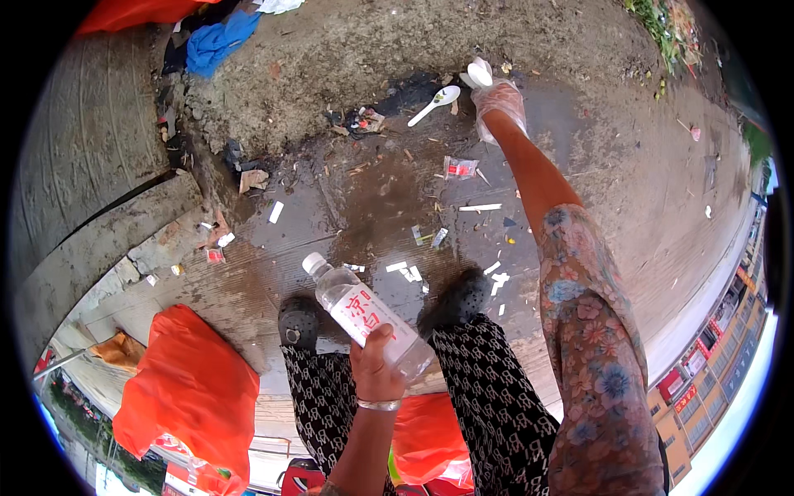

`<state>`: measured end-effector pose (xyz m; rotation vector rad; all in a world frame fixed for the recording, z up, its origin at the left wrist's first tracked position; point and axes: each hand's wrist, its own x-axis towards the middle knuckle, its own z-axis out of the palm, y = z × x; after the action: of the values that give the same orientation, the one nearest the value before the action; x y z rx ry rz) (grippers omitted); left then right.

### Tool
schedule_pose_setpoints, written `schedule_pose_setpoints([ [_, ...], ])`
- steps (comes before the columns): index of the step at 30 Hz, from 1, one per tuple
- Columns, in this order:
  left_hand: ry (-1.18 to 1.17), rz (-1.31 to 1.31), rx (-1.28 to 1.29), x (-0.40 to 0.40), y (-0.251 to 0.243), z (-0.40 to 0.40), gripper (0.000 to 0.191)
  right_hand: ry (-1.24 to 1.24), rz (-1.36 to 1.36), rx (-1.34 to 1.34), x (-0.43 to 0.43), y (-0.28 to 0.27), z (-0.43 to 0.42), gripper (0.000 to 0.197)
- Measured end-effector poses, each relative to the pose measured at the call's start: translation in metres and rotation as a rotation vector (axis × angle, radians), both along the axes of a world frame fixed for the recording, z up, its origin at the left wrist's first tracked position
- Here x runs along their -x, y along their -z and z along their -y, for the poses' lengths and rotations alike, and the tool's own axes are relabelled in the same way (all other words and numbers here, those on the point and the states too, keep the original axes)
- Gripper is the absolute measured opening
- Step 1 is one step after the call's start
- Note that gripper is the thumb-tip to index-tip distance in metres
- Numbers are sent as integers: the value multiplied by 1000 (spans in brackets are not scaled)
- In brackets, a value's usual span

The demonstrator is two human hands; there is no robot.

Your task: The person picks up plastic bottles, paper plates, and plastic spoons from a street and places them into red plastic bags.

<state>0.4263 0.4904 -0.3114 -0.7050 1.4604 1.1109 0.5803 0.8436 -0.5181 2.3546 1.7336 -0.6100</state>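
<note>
My left hand [375,369], bare with a bracelet at the wrist, grips a clear plastic bottle [332,285]. Its white cap is on, and its label bears red writing. The bottle looks empty and tilts up to the left above the wet pavement. Stretched out to the far side, my right hand [500,106] wears a thin clear plastic glove. White plastic soup spoons [479,73] stick out from its fingers, low over the ground; the fingertips are hidden. Another white spoon [434,105], dirty in the bowl, lies just left of that hand.
Several white paper scraps [409,271], a clear wrapper with red print [460,167] and a white strip [480,208] litter the ground. A full red plastic bag [186,384] stands at lower left. Blue plastic [222,42] lies beyond the raised concrete edge [111,226]. Greenery scraps [660,31] lie upper right.
</note>
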Motion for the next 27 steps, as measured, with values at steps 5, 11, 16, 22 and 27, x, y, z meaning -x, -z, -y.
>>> schedule_pose_setpoints([
  [5, -15, -1, 30, 5, -9, -6, 43, 323, -156, 241, 11, 3, 32, 49],
  [11, -25, -3, -40, 16, -4, 4, 44, 570, -277, 232, 83, 10, 50, 50],
  [16, -17, 63, -54, 29, -20, 0, 44, 939, -454, 345, 88, -10, 57, 43],
  [22, -31, 107, -57, 53, -39, 17, 48, 831, -738, 420, -26, -58, 99, 31],
  [27, 195, -56, -96, 100, -59, 55, 41, 731, -503, 487, -10, -120, 161, 29],
])
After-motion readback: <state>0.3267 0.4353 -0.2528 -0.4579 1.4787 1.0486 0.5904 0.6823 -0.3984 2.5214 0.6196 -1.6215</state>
